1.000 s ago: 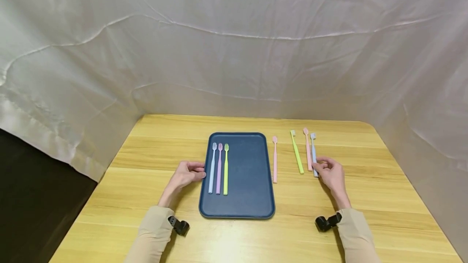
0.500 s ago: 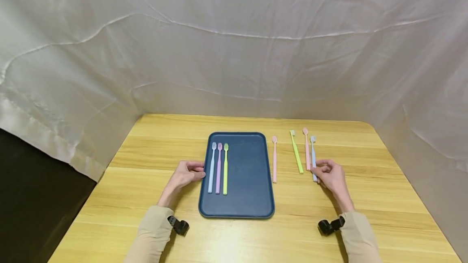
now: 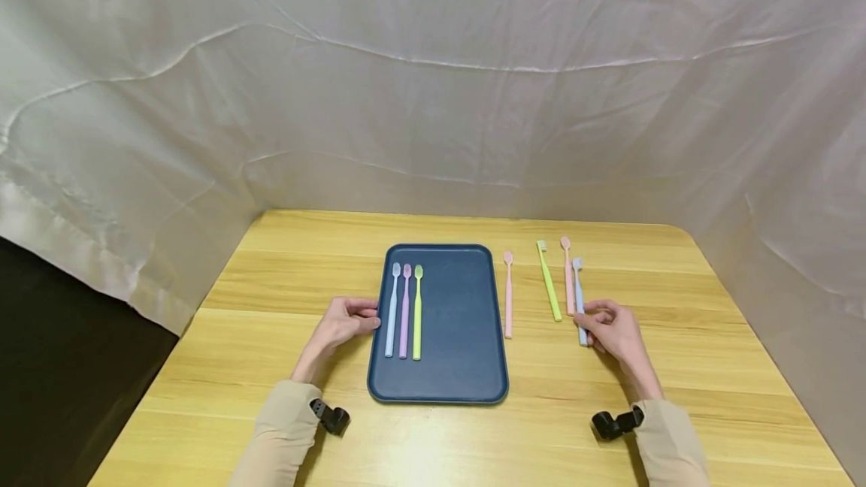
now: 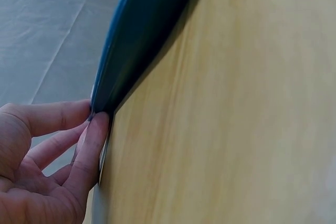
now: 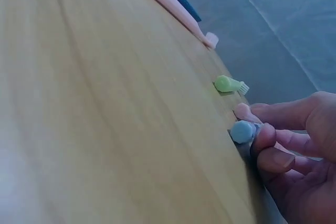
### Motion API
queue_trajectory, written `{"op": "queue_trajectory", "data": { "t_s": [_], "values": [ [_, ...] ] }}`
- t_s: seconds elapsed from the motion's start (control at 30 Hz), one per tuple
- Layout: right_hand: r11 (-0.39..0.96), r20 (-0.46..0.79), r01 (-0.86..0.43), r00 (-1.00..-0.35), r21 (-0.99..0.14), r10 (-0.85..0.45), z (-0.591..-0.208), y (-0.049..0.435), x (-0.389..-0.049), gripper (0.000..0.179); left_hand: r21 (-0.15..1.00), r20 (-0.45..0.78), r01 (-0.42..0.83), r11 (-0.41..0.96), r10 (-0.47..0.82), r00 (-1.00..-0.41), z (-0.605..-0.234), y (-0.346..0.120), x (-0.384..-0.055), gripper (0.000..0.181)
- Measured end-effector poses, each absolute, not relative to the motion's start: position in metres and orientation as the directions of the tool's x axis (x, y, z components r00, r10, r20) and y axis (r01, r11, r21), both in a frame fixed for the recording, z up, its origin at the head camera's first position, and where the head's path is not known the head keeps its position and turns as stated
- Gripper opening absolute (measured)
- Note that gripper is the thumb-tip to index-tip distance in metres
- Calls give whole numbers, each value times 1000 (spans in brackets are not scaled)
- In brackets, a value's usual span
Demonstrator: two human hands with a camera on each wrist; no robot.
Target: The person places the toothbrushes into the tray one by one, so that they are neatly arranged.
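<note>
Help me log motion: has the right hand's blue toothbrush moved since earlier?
Yes: the blue toothbrush moved down the head view, relative to the neighbouring pink toothbrush.

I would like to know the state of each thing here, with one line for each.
Tray: flat on table, held at left rim by left hand
Tray's blue brush: lying in tray
Purple brush: lying in tray
Tray's green brush: lying in tray
Pink brush by tray: lying on table
Other green brush: lying on table, slanted
Other pink brush: lying on table
Other blue brush: pinched by right hand
</note>
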State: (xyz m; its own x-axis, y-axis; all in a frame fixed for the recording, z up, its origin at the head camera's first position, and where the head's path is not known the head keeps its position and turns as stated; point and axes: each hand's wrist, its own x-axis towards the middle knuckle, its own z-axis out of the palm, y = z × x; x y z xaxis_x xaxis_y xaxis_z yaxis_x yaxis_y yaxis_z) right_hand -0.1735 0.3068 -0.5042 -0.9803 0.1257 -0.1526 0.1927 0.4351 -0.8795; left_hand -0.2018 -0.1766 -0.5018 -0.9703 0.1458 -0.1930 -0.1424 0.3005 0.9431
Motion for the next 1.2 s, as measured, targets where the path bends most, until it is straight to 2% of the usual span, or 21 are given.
{"op": "queue_trajectory", "data": {
  "t_s": [0.2, 0.43, 0.83, 1.2],
  "values": [
    [480, -123, 205, -973, -853, 197, -504, 306, -185, 42, 943, -189, -138, 303, 147, -971, -502, -177, -202, 44],
    [548, -75, 164, -980, -820, 182, -505, 310, -187, 42, 942, -186, -133, 307, 152, -971, -503, -177, -203, 45],
    [540, -102, 192, -976, -820, 192, -503, 310, -179, 49, 935, -193, -139, 327, 136, -972, -503, -177, -202, 44],
    [578, -107, 228, -966, -784, 237, -507, 311, -184, 46, 935, -195, -143, 323, 135, -971, -504, -177, -204, 43]
  ]
}}
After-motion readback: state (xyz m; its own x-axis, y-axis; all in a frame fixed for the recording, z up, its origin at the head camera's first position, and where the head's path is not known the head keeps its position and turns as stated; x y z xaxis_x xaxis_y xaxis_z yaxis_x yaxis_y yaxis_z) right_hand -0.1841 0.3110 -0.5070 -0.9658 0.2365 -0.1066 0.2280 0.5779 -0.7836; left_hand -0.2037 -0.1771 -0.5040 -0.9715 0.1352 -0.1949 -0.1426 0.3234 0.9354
